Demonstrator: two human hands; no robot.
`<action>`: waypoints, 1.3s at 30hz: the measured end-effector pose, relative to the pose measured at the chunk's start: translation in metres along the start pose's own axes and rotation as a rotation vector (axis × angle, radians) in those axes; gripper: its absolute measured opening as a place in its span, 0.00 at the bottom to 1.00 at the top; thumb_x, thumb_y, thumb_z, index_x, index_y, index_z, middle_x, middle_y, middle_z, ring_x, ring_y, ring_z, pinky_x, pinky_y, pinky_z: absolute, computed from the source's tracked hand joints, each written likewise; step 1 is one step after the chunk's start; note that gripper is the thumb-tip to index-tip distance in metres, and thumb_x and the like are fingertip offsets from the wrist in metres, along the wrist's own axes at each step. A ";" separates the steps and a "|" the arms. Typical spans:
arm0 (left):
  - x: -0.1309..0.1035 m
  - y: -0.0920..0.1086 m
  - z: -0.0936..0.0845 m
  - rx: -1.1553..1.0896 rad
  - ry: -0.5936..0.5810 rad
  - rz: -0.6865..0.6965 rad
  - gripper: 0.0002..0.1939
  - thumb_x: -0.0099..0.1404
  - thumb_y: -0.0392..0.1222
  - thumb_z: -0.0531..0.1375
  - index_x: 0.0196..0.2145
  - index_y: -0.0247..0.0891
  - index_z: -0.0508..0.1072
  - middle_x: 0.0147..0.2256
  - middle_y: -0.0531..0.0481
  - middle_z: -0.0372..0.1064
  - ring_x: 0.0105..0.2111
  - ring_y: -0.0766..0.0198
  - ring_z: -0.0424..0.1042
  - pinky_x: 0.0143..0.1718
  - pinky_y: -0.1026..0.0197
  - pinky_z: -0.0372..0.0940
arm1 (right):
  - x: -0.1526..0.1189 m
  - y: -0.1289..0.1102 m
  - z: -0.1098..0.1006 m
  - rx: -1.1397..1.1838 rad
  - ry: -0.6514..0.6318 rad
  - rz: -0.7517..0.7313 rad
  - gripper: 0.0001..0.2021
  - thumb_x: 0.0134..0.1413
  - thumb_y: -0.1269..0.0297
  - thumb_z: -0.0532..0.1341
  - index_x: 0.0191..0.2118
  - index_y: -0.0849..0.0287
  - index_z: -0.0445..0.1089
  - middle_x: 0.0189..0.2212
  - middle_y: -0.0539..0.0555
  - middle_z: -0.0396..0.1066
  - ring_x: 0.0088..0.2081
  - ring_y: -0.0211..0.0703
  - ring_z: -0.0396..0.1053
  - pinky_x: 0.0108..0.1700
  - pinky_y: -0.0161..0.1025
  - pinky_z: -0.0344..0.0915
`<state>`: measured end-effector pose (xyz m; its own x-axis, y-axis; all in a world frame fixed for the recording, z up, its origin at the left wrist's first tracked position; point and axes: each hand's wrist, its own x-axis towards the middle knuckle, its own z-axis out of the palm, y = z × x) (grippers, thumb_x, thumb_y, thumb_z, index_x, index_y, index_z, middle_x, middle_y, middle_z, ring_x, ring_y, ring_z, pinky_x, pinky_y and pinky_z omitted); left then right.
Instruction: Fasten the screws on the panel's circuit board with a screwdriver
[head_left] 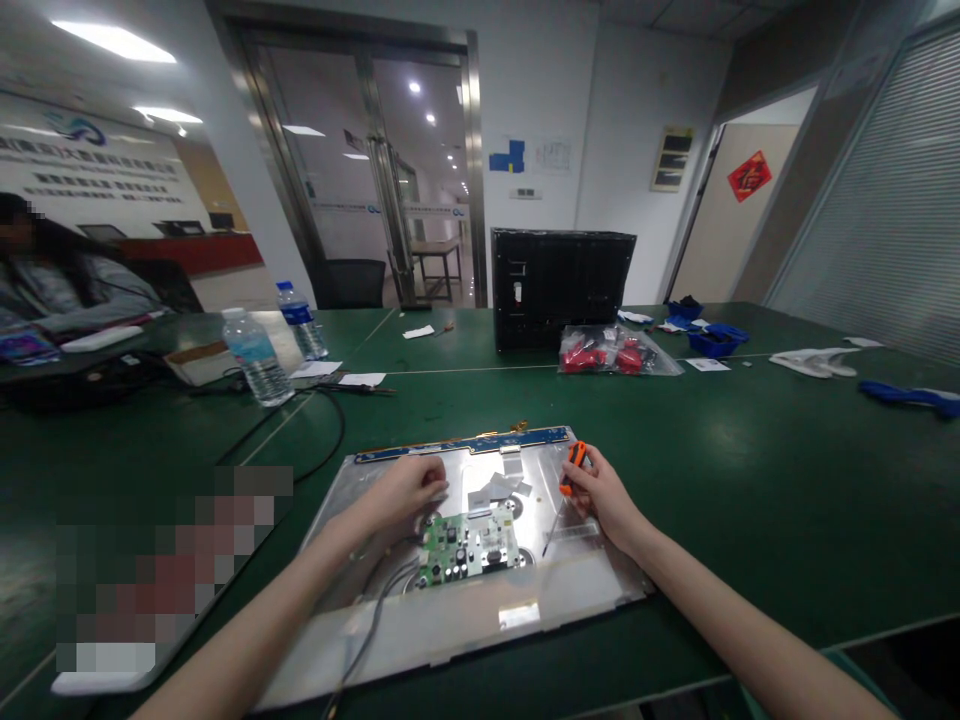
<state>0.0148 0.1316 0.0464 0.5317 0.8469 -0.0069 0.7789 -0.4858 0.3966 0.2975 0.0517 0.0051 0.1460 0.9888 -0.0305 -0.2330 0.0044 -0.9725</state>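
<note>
A flat metal-backed panel [412, 628], like the back of a display, lies on the table before me. On its middle sits a green circuit board [459, 545], from which a dark cable [373, 622] runs toward me. Along the far edge is a narrow blue circuit strip [541, 437]. My right hand [606, 498] grips a screwdriver [574, 466] with an orange and black handle, its shaft slanting down toward the panel right of the green board. Above the panel's left part, my left hand [412, 486] is closed with curled fingers; what they hold, if anything, is hidden.
Behind the panel stands a black monitor-like casing [559, 285], with a plastic bag [619, 355] of red items before it. Two water bottles [255, 358] and a black cable are at left, near a pixelated device [172, 580]. Blue items [712, 342] lie far right. A person sits far left.
</note>
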 end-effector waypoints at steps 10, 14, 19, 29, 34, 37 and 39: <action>0.028 0.056 0.021 -0.132 -0.045 0.207 0.07 0.57 0.33 0.56 0.29 0.35 0.74 0.28 0.50 0.72 0.28 0.64 0.68 0.32 0.66 0.61 | 0.046 -0.020 0.033 0.053 0.036 -0.104 0.29 0.37 0.49 0.70 0.43 0.55 0.60 0.22 0.43 0.68 0.16 0.31 0.61 0.15 0.26 0.52; 0.025 0.058 0.031 -0.132 -0.056 0.248 0.08 0.57 0.32 0.56 0.29 0.34 0.75 0.27 0.49 0.73 0.27 0.64 0.68 0.32 0.66 0.61 | 0.053 -0.013 0.038 0.060 0.058 -0.121 0.29 0.37 0.47 0.69 0.42 0.55 0.59 0.21 0.43 0.68 0.16 0.31 0.60 0.16 0.26 0.52; 0.017 0.056 0.039 -0.146 -0.060 0.261 0.07 0.59 0.34 0.57 0.30 0.34 0.77 0.29 0.47 0.75 0.29 0.62 0.69 0.33 0.64 0.60 | 0.046 -0.001 0.031 0.048 0.083 -0.118 0.28 0.37 0.47 0.69 0.42 0.55 0.60 0.22 0.43 0.67 0.17 0.31 0.61 0.16 0.26 0.52; 0.016 0.055 0.048 -0.207 -0.043 0.244 0.04 0.59 0.35 0.60 0.30 0.35 0.76 0.28 0.49 0.73 0.29 0.63 0.69 0.32 0.65 0.60 | 0.043 0.002 0.030 0.001 0.089 -0.142 0.26 0.39 0.48 0.68 0.41 0.55 0.60 0.21 0.43 0.67 0.17 0.31 0.61 0.16 0.26 0.52; 0.016 0.055 0.048 -0.259 -0.066 0.231 0.05 0.57 0.35 0.61 0.30 0.34 0.77 0.28 0.49 0.74 0.28 0.64 0.69 0.32 0.65 0.61 | 0.042 0.001 0.030 -0.026 0.095 -0.182 0.26 0.41 0.48 0.67 0.42 0.55 0.58 0.20 0.43 0.66 0.17 0.32 0.60 0.16 0.26 0.52; 0.017 0.052 0.047 -0.283 -0.090 0.229 0.06 0.57 0.35 0.60 0.31 0.33 0.77 0.28 0.49 0.74 0.28 0.64 0.69 0.32 0.65 0.62 | 0.038 -0.004 0.032 -0.040 0.105 -0.222 0.28 0.44 0.49 0.66 0.48 0.54 0.56 0.22 0.43 0.67 0.18 0.34 0.62 0.15 0.27 0.53; 0.018 0.050 0.047 -0.298 -0.104 0.227 0.07 0.57 0.36 0.60 0.31 0.33 0.78 0.29 0.49 0.75 0.29 0.63 0.70 0.33 0.65 0.62 | 0.034 -0.008 0.035 -0.072 0.102 -0.279 0.29 0.47 0.51 0.65 0.52 0.54 0.55 0.23 0.44 0.66 0.20 0.35 0.63 0.16 0.27 0.55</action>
<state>0.0788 0.1126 0.0229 0.7222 0.6912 0.0247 0.5151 -0.5613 0.6478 0.2705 0.0901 0.0198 0.2915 0.9308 0.2206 -0.1020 0.2595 -0.9603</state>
